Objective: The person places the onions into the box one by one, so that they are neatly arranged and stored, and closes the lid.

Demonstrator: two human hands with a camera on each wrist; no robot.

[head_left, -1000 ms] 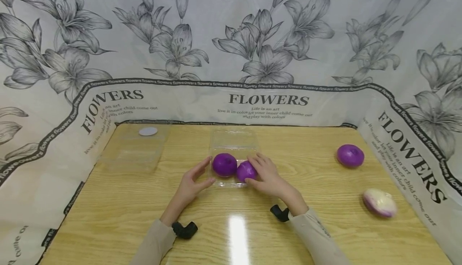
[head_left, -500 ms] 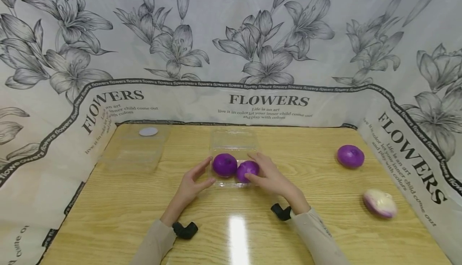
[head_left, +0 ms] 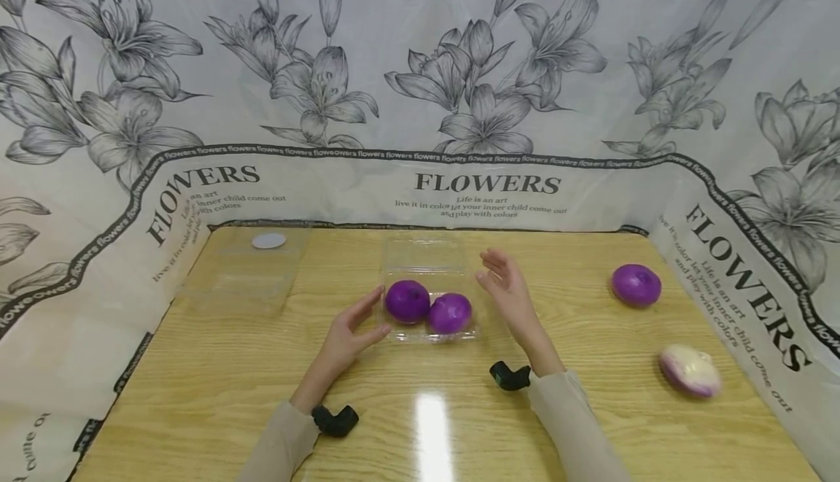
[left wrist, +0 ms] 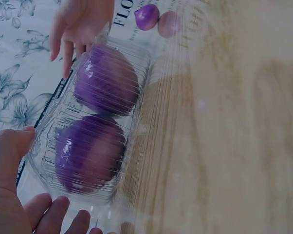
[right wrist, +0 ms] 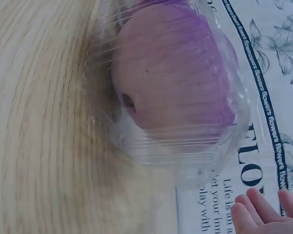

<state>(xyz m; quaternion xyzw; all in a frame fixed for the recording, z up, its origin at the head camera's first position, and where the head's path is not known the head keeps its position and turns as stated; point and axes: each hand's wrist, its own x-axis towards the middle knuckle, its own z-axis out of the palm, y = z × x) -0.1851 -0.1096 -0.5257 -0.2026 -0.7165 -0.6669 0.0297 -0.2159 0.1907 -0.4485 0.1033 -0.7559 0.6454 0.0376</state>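
Two purple-and-white turnips (head_left: 407, 302) (head_left: 450, 313) lie side by side in a clear plastic clamshell box (head_left: 410, 337), whose lid (head_left: 425, 254) is folded back away from me. My left hand (head_left: 344, 332) rests at the box's left end, thumb and forefinger spread at its two corners; the left wrist view shows the thumb (left wrist: 12, 148) right at the box's edge. Off the box's right end, my right hand (head_left: 512, 296) is raised with loosely bent fingers and holds nothing. Its fingertips (right wrist: 256, 202) show at the lower corner of the right wrist view.
On the right of the wooden table (head_left: 558, 424) lie a purple turnip (head_left: 636, 285) and, nearer, one with its pale side up (head_left: 690, 370). Another clear plastic box (head_left: 246, 278), with a white oval label (head_left: 269, 241), stands at the back left. Printed cloth (head_left: 367, 190) surrounds the table.
My right hand has let go of the right-hand turnip in the box and moved back and to the right. The left hand and the box have stayed in place.
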